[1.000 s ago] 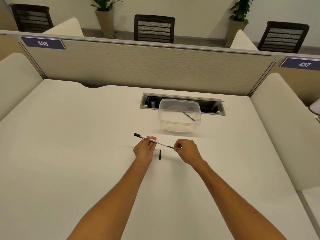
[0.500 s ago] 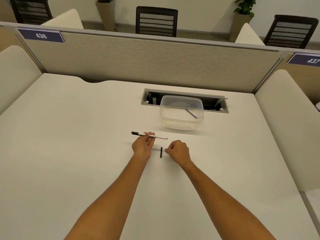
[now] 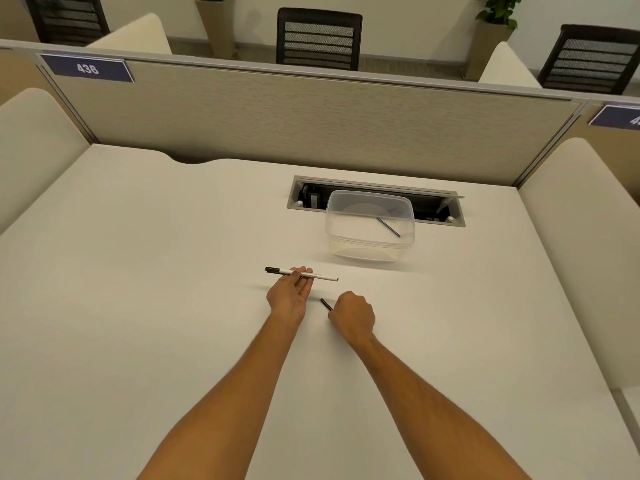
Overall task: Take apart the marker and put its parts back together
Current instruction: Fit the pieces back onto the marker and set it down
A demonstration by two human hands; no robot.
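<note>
Cap [image 3: 326, 304] newly half-hidden by right hand [image 3: 353, 317]

Desk [image 3: 173, 306]: smooth, matt. Container [image 3: 370, 244]: clear glossy plastic. Partition [image 3: 311, 126]: woven cloth. Marker barrel [image 3: 325, 277]: smooth plastic.

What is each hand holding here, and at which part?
Left hand holds the marker body near its middle. Right hand grips the small black piece by one end.
</note>
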